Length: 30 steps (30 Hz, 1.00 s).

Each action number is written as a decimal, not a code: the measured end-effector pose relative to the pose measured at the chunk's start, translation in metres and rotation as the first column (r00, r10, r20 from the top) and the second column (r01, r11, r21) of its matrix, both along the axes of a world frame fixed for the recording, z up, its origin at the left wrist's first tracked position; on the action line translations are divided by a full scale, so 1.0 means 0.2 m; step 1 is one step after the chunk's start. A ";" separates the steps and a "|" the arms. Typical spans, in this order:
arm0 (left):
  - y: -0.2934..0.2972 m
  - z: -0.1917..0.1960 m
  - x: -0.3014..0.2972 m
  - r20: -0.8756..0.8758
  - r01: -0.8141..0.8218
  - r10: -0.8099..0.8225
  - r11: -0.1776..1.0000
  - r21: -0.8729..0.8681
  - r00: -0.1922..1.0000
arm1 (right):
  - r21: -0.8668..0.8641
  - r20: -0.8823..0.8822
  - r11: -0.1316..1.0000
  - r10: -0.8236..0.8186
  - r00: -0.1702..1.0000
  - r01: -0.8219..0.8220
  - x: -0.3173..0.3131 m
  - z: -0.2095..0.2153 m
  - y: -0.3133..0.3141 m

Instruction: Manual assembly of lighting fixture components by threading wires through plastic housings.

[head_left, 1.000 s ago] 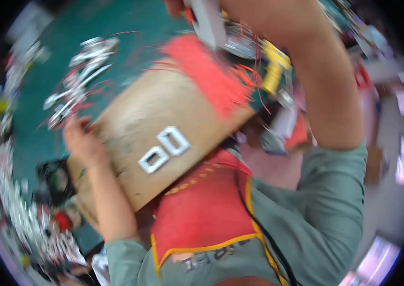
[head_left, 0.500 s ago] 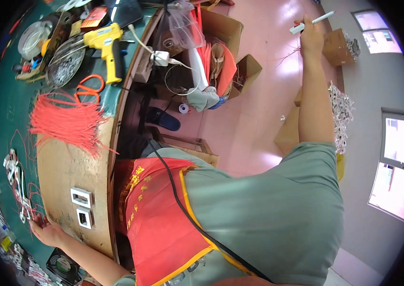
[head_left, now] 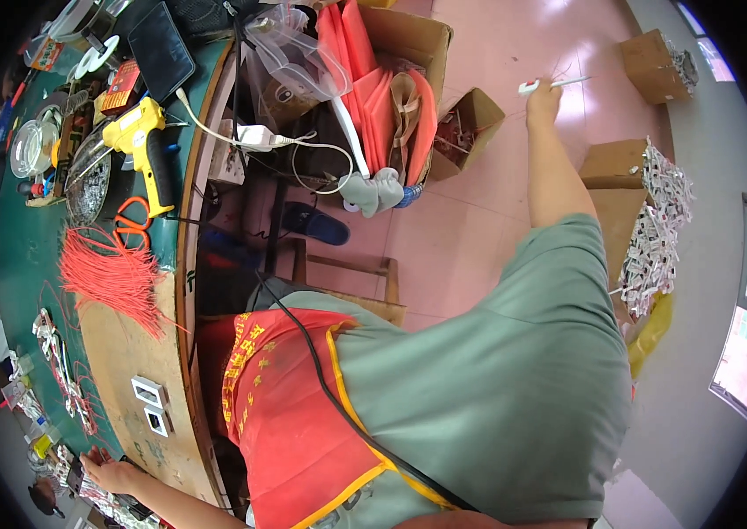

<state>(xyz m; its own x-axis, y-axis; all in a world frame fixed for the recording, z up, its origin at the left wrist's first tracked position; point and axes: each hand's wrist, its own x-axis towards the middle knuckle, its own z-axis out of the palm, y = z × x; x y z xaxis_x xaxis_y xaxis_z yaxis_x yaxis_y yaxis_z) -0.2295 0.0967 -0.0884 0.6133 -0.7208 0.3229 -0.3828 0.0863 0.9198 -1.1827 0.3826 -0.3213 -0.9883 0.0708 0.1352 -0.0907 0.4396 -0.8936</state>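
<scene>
At the lower left, my left hand [head_left: 109,473] is open, fingers loosely apart, near the table's edge. It is close to a pile of small white parts [head_left: 69,467] and seems to hold nothing. My right hand [head_left: 544,104] is raised at the upper right, above the floor, closed around a small white plastic piece [head_left: 528,87]. From its other side sticks a thin white rod [head_left: 575,80]; its exact kind is unclear. A bundle of red wires [head_left: 113,278] lies on the table beside orange-handled scissors [head_left: 132,220]. Two white rectangular frames [head_left: 148,391] rest on the wooden board.
A yellow glue gun [head_left: 140,137] lies beyond the wires. White parts with thin wires [head_left: 60,366] are strung along the green tabletop. Cardboard boxes [head_left: 656,66] stand right, one heaped with white pieces [head_left: 656,229]. A cable [head_left: 329,344] crosses my red apron.
My view has shifted, so the table and boxes sit differently. My left hand has moved away from the wired white parts toward the lower table edge. The right hand still holds the white piece.
</scene>
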 end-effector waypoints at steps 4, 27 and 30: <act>-0.09 -0.14 0.07 -0.062 0.017 -0.017 1.000 0.009 0.998 | 0.339 0.137 0.934 0.072 0.988 -0.115 -0.26 -0.54 0.37; -0.26 -0.11 0.15 0.231 -0.013 -0.005 0.997 0.073 0.973 | -0.417 -0.267 0.791 0.364 0.892 -0.448 0.21 0.82 -0.73; -0.37 -0.17 0.18 0.293 -0.067 0.040 0.994 0.085 0.955 | -0.463 -0.361 0.664 0.464 0.809 -0.587 0.75 1.33 -0.98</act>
